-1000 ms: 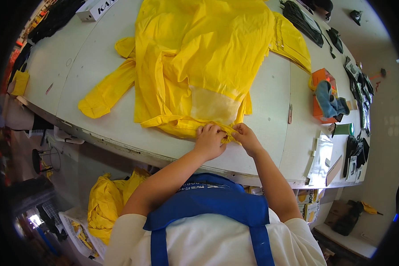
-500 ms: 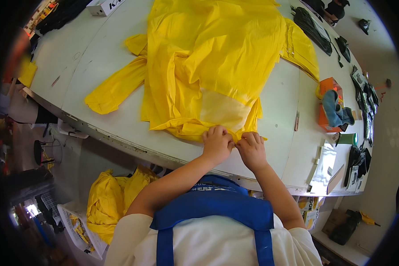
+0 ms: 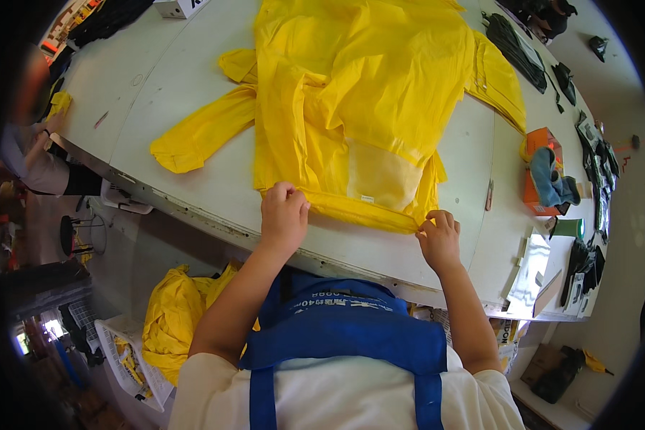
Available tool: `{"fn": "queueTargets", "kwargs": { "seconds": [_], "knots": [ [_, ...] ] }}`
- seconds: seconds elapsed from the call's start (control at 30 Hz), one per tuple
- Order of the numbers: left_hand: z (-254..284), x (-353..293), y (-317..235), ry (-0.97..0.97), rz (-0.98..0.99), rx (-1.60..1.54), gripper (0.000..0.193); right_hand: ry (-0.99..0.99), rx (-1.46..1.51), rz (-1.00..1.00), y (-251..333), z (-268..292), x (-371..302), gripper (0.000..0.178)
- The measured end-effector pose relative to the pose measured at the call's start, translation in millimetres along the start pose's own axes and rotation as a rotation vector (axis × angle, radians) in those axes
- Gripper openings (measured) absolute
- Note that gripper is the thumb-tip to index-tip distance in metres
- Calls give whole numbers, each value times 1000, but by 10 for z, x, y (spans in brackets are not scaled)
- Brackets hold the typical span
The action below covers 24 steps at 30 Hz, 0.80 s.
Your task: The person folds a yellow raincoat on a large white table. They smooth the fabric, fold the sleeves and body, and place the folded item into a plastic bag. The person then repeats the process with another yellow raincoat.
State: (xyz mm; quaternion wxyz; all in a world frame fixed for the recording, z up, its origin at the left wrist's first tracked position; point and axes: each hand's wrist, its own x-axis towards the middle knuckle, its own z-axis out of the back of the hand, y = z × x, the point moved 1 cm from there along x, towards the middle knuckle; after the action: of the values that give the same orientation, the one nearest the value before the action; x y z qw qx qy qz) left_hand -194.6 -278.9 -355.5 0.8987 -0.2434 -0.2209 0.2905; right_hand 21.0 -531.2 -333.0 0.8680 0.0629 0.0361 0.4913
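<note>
A yellow rain jacket [image 3: 380,86] lies spread on the white table [image 3: 215,208], its sleeves out to both sides. Along its near edge runs a folded-over hem, with a pale patch [image 3: 383,172] just above it. My left hand [image 3: 285,218] is closed on the left part of this hem, the fingertips pinching the cloth. At the right corner of the hem, my right hand [image 3: 439,240] pinches the yellow fabric. Between the two hands the hem is stretched fairly straight. Some of the gripped cloth is hidden behind my fingers.
To the right stand an orange box [image 3: 541,161] with a blue cloth [image 3: 548,179] over it and a green roll [image 3: 567,228]. A box cutter [image 3: 489,195] lies nearer. Yellow fabric [image 3: 170,319] is heaped below the table beside a white crate [image 3: 125,358]. Another person [image 3: 39,158] is at the far left.
My hands were close together at the hem's right part; now they are apart, the left one moved left along the hem and the right one slightly right. The hem looks straighter.
</note>
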Motion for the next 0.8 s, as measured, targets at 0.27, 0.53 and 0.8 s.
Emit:
{"fn": "queueTargets", "kwargs": {
  "seconds": [0.27, 0.53, 0.8],
  "knots": [
    [24, -255, -695, 8, -224, -351, 11, 96, 430, 224, 1037, -167, 512, 57],
    [64, -329, -335, 107, 1050, -1884, 41, -184, 444, 380, 1028, 202, 263, 46],
    [197, -313, -475, 268, 694, -1551, 58, -210, 520, 449, 1024, 82, 26, 30]
  ]
}}
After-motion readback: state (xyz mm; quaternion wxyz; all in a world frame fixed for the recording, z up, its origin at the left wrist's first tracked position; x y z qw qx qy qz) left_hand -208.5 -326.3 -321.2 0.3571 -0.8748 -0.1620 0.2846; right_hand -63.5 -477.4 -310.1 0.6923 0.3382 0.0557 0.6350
